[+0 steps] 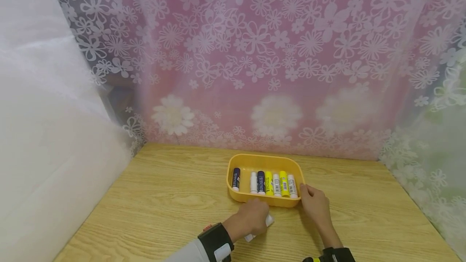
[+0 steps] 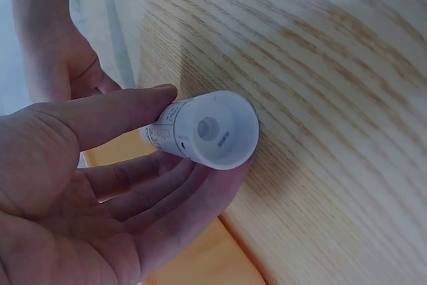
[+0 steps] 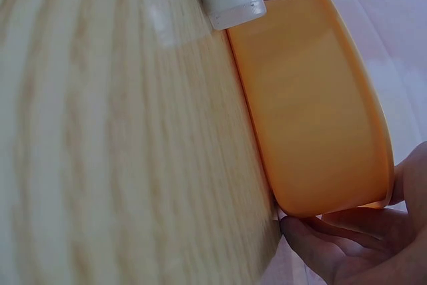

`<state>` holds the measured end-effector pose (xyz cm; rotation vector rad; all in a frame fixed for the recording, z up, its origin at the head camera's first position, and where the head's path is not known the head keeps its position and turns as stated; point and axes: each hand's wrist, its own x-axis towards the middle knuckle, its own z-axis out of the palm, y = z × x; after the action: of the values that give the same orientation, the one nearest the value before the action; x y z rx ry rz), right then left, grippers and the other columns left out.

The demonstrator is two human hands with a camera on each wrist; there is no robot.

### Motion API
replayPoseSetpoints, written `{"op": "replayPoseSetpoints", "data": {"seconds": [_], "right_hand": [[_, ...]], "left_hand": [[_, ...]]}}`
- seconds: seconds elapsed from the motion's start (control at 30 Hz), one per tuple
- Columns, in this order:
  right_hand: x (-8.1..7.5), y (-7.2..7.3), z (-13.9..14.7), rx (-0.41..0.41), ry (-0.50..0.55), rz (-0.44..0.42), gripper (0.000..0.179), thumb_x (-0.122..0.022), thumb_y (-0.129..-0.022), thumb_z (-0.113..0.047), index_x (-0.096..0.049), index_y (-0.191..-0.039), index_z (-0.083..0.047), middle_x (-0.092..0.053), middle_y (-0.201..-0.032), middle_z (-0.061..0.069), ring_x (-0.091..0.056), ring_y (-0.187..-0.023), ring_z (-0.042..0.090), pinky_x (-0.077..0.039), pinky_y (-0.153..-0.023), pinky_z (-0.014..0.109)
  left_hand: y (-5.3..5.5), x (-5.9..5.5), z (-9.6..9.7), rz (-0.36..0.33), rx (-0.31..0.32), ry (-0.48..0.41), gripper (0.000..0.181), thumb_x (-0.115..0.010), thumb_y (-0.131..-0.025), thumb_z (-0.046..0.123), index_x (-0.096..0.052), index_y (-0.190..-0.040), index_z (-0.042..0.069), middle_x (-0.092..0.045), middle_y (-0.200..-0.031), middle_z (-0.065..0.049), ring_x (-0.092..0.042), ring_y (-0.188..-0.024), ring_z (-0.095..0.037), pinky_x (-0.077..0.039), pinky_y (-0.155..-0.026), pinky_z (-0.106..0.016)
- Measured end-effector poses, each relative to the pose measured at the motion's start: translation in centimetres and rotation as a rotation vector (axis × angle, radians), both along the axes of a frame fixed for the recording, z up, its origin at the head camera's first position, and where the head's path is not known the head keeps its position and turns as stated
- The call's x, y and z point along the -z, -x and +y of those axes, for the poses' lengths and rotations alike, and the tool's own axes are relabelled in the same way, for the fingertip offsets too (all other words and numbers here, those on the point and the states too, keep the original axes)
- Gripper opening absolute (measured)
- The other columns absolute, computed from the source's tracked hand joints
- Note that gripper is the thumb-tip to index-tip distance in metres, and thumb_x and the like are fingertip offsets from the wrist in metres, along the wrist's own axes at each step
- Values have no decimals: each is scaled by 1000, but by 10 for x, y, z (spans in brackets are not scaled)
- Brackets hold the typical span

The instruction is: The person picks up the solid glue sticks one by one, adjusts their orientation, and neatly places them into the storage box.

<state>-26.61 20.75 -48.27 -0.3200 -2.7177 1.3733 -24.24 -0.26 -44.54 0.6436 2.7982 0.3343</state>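
Observation:
My left hand (image 1: 253, 215) grips a white glue stick (image 1: 270, 220) just in front of a yellow tray (image 1: 251, 199). In the left wrist view the glue stick (image 2: 223, 131) shows its hollow round base, with the thumb on one side and fingers on the other. At the tray's front right corner, my right hand (image 1: 316, 205) pinches the wall. The right wrist view has the right hand's fingers (image 3: 320, 241) around the corner of the tray (image 3: 313, 111). Several glue sticks lie in the tray: navy (image 1: 236, 179), white (image 1: 253, 183) and yellow (image 1: 283, 184).
A light wood-grain table (image 1: 174, 189) carries the tray. Behind it hangs a pink flowered curtain (image 1: 233, 71). White sheeting (image 1: 54, 132) closes the left side, and a pale flowered curtain (image 1: 433, 165) borders the right. Inside the tray, a gap separates the leftmost stick from the others.

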Motion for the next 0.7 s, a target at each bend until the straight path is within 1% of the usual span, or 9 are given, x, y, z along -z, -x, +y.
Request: {"op": "replayPoseSetpoints", "data": {"seconds": [0.17, 0.3, 0.4, 0.43, 0.6, 0.7], "right_hand": [[0, 0, 1, -1, -7, 8, 60, -35, -108, -44, -54, -142, 2, -52, -145, 26, -44, -139, 47, -39, -110, 61], [0, -1, 1, 1, -11, 10, 60, -36, -108, -44, -55, -142, 2, -53, -144, 26, -45, -138, 47, -40, -109, 60], [-1, -1, 1, 2, -12, 7, 60, -36, -108, -43, -54, -142, 2, -53, -144, 26, -45, -138, 47, -40, -109, 60], [-1, -1, 1, 3, -12, 6, 59, -36, -108, -43, -54, -142, 2, -52, -144, 26, -45, -138, 47, -40, -109, 60], [0, 1, 1, 5, -11, 9, 59, -37, -108, -43, -53, -143, 3, -52, -144, 27, -45, -138, 47, -39, -109, 60], [0, 1, 1, 5, -8, 2, 60, -37, -108, -43, -53, -143, 3, -52, -145, 27, -45, -138, 47, -39, -110, 61]], "left_hand": [[1, -1, 0, -4, 1, -4, 19, -83, -81, 14, -67, -89, 9, -56, -73, -1, -53, -59, -12, -45, -48, -23], [2, -3, -1, -39, -14, -27, 18, -82, -82, 14, -66, -88, 9, -55, -73, -1, -54, -57, -13, -45, -47, -23], [3, -8, 0, -57, -20, -49, 16, -82, -82, 12, -67, -88, 8, -56, -74, -1, -55, -57, -13, -46, -46, -23], [3, -10, 0, -55, -18, -48, 16, -82, -82, 13, -68, -88, 8, -55, -75, -2, -54, -58, -13, -46, -46, -23], [4, -23, 3, -4, 26, -44, 17, -82, -80, 12, -69, -90, 7, -57, -76, -1, -54, -59, -11, -46, -47, -21], [4, -30, 3, 11, 41, -53, 18, -83, -80, 13, -68, -88, 8, -57, -72, 0, -54, -56, -11, -45, -46, -20]]}}
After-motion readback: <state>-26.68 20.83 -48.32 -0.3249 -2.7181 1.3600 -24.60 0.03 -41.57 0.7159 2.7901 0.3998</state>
